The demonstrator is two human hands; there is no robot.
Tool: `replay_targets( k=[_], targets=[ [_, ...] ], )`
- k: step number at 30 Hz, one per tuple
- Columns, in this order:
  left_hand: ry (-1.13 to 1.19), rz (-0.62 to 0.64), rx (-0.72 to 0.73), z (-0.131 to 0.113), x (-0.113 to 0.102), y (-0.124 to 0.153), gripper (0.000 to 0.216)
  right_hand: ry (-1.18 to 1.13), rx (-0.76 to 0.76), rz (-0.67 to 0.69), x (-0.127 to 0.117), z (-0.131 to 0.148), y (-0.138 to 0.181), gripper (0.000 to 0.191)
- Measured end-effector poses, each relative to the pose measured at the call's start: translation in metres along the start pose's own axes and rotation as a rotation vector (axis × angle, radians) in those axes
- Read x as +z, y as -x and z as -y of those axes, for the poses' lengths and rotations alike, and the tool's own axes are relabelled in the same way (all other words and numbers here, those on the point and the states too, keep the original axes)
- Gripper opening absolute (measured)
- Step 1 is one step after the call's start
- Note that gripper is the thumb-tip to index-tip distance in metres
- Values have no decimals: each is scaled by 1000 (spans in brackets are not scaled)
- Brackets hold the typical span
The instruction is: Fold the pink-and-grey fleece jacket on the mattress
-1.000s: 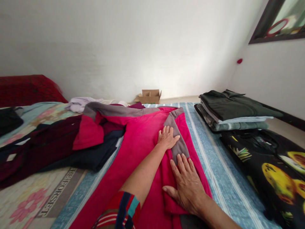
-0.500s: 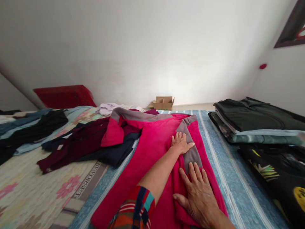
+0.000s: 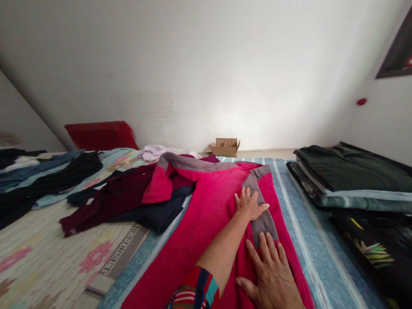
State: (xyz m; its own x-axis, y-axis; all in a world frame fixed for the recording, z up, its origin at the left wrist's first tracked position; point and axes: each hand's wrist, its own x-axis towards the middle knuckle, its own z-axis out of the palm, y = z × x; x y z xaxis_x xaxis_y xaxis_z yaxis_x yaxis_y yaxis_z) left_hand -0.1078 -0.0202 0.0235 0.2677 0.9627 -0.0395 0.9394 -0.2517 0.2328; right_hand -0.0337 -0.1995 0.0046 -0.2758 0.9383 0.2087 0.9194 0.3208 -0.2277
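And there lay the pink shirt [image 3: 193, 223], spread over the blue sheet [image 3: 294, 210], near sleeve [image 3: 264, 221] folded down its front! The left hand [image 3: 249, 205] pressed flat on that sleeve, fingers apart, clutching nothing; the right hand [image 3: 273, 277], just below, matched it, fingers spread. Across dark clothes [image 3: 112, 197] lay the other sleeve [image 3: 157, 189]; a folded stack [image 3: 354, 171] sat opposite.

Shirt [image 3: 199, 206] on bedding [image 3: 318, 249] w/ loose clothes [image 3: 119, 191] L, stack [image 3: 357, 169] R, box [image 3: 225, 148] behind.
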Motion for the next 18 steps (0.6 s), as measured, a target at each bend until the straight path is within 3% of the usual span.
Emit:
replay_targets(
  k=[5,9,13,18],
  targets=[
    [17,60,-41,-7,-13,-6,87,14,-10,-40,7,-2,-2,81],
    [9,-16,-37,-15,-22,-26,84,34,-43,-48,18,-8,-5,84],
    [24,38,14,-15,-19,-53,86,49,-56,-86,36,-14,-8,85],
    [28,114,5,-11,-10,-72,95,139,-57,-180,48,-16,-5,71]
  ],
)
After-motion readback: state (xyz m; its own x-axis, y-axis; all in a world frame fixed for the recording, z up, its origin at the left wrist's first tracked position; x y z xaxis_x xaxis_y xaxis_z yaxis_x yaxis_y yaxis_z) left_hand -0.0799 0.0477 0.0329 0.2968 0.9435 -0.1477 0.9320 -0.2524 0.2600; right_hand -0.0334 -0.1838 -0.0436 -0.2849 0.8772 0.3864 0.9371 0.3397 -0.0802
